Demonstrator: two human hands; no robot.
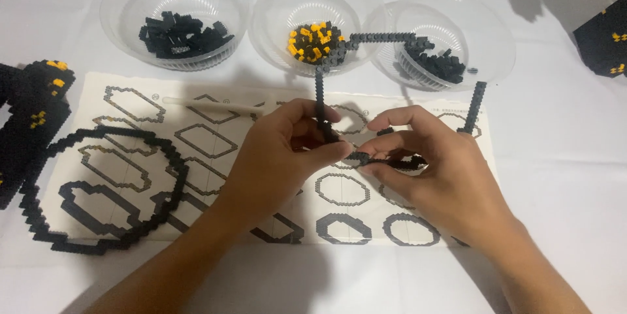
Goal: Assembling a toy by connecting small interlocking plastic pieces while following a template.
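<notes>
I see my left hand (287, 151) and right hand (424, 164) both pinching the half-built black brick ring (392, 160) at frame centre; one finished ring (98, 190) lies lower left, loose bricks remain.

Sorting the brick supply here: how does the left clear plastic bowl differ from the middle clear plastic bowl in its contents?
The left clear plastic bowl holds only black small bricks, while the middle clear plastic bowl holds yellow and black small bricks mixed together. The left bowl's pile spreads wider; the middle bowl's heap is more compact. A thin black brick strip crosses the middle bowl's rim; nothing crosses the left bowl's rim. Both are round, transparent and stand on the white table.
</notes>
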